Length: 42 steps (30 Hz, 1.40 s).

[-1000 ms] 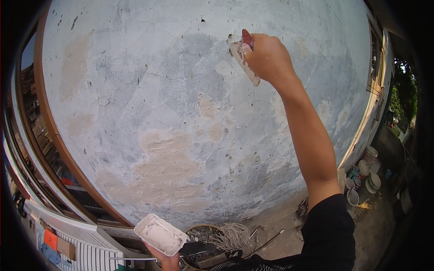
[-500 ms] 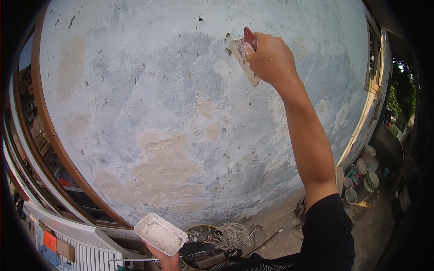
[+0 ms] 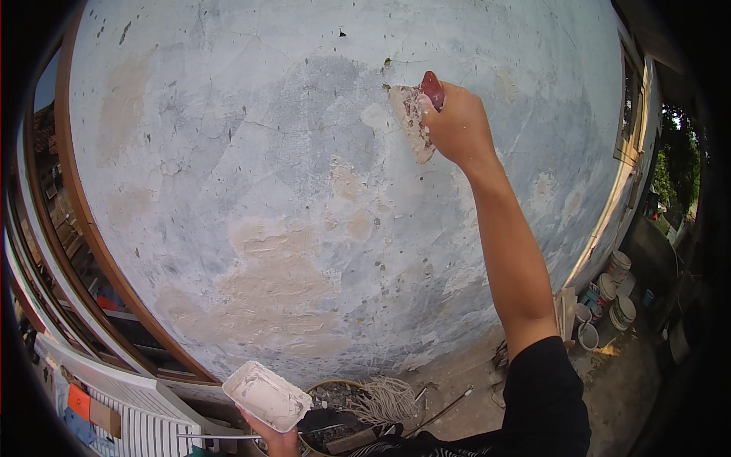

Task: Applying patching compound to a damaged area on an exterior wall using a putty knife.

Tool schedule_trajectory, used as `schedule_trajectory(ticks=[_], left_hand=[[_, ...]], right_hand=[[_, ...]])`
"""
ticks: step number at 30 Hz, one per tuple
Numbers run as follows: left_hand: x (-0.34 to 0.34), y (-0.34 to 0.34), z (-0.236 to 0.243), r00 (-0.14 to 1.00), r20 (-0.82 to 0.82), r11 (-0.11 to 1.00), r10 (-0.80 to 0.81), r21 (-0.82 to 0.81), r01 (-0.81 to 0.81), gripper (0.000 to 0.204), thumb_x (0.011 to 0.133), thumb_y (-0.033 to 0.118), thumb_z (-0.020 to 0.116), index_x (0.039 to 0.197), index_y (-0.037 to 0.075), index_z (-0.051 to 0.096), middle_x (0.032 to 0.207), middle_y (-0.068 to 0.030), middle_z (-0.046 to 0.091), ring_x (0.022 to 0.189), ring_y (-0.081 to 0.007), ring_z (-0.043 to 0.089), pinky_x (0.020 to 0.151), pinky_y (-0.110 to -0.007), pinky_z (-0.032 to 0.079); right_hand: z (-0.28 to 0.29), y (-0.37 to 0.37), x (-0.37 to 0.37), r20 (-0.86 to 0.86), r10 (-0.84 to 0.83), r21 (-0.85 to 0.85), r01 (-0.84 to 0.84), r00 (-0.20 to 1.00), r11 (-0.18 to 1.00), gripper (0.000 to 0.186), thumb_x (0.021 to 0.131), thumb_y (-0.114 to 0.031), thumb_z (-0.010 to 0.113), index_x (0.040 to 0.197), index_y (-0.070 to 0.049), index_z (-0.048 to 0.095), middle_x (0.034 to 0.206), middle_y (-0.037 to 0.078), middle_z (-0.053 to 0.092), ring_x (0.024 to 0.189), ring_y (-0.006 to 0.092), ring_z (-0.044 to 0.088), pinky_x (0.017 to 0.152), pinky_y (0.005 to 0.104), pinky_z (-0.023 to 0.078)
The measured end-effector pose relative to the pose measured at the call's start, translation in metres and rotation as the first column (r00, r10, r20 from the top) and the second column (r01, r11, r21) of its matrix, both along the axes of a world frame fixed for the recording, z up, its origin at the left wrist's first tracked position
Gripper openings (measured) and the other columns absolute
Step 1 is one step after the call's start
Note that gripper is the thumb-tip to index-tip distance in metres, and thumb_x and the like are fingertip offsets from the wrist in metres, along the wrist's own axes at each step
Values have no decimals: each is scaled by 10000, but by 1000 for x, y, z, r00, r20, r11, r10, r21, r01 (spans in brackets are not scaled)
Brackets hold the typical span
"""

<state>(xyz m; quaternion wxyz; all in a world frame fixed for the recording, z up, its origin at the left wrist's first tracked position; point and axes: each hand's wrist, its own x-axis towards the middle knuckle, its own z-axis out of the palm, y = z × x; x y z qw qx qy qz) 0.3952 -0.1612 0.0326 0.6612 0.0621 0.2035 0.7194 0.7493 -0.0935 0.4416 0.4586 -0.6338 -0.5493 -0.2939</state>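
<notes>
My right hand grips a trowel by its reddish handle, its blade smeared with pale filler. The blade lies against or very close to the weathered blue-white wall, just below a small dark chip. Down at the lower left, my left hand holds a white rectangular tub from beneath; filler coats its inside. Beige filler patches cover the wall's lower middle, with smaller ones higher up and to the left.
A brown wooden frame borders the wall at left, above a white slatted bench. Below the wall sit a mop head of pale strings and a round container of rubble. Several buckets stand at the right.
The trowel in my right hand has slid a little down the wall from the chipped spot. My left hand and the tub have barely shifted.
</notes>
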Motion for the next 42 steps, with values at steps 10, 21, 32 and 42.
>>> schedule_trajectory(ticks=[10,21,32,42], left_hand=[[3,2,3,1000,12,1000,1,-16,-1,543,992,559,361,1328,176,547,1252,-47,619,1139,-296,600,968,-499,494],[3,2,-5,1000,12,999,2,-36,-1,533,992,554,368,1316,174,554,1245,-48,623,1127,-299,607,965,-498,498],[3,1,-8,999,36,1000,6,-7,-5,545,990,566,357,1331,185,546,1246,-50,625,1112,-308,613,930,-522,515],[7,6,-2,1000,-10,1000,12,-12,-12,559,985,580,359,1331,181,542,1257,-43,616,1129,-299,606,959,-500,502]], right_hand=[[-13,-9,-26,217,-201,101,183,955,978,231,923,-231,595,914,-14,675,740,179,690,659,348,685,603,438,542],[-9,-2,-33,238,-202,62,193,950,979,192,919,-220,601,954,-46,672,783,160,703,704,363,681,646,440,537],[-6,-9,-11,276,-133,374,21,952,927,155,904,-174,631,966,-46,693,780,115,702,763,295,683,653,400,531],[-37,44,-9,577,-296,431,23,761,902,85,863,-99,635,863,-32,687,864,125,695,922,307,670,783,437,510]])
